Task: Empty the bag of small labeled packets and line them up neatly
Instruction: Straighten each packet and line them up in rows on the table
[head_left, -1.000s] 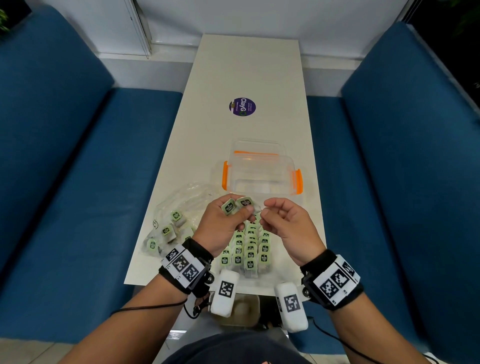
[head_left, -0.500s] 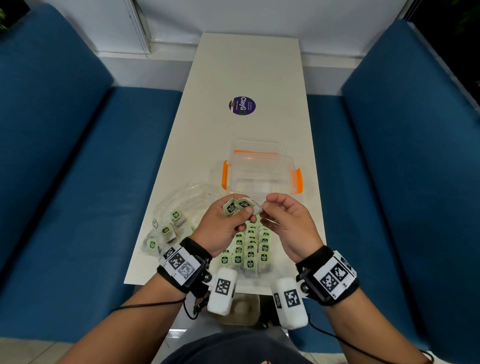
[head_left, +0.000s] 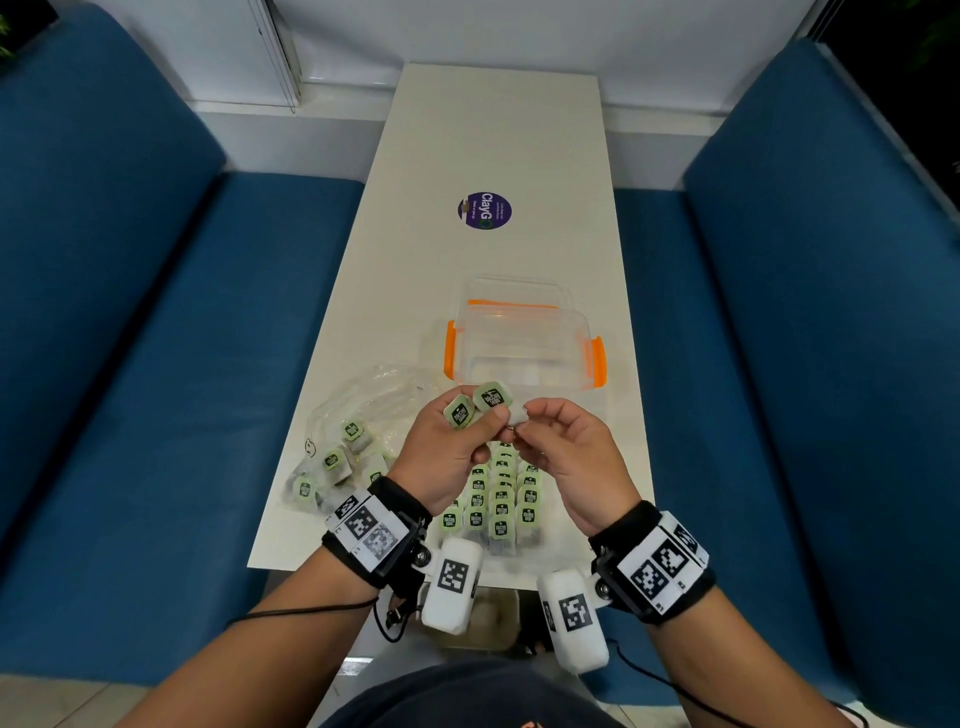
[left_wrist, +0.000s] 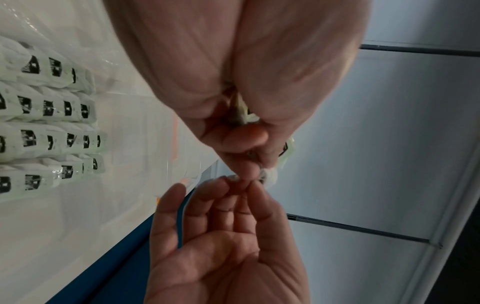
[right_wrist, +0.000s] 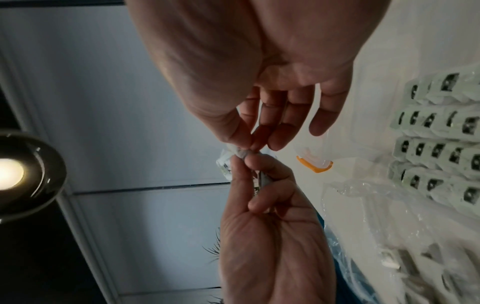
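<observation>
At a narrow white table (head_left: 498, 130) set between two blue benches (head_left: 130, 364), a person holds both hands up above the near end of the tabletop. The left hand (head_left: 447, 452) is curled around a small bunch of green-labeled packets (head_left: 475, 405), two of them poking out above the fingers with their dark labels facing up toward the head camera. The right hand (head_left: 571, 457) meets it from the other side, thumb and forefinger pinching the white end of one of those packets (head_left: 517, 415) while its other fingers hang loosely spread; the wrist views show the pinch from below. Directly under the hands, the rows of packets (head_left: 498, 506) already laid out run away from the person in several close columns, labels up, partly hidden by both hands. To the left of the rows lies the crumpled clear bag (head_left: 374, 400), with several more packets (head_left: 337, 462) still jumbled inside it near the table's left edge. Just beyond the hands stands a clear plastic box (head_left: 524, 343) with orange clips, and farther up the table a round purple sticker (head_left: 484, 210).
</observation>
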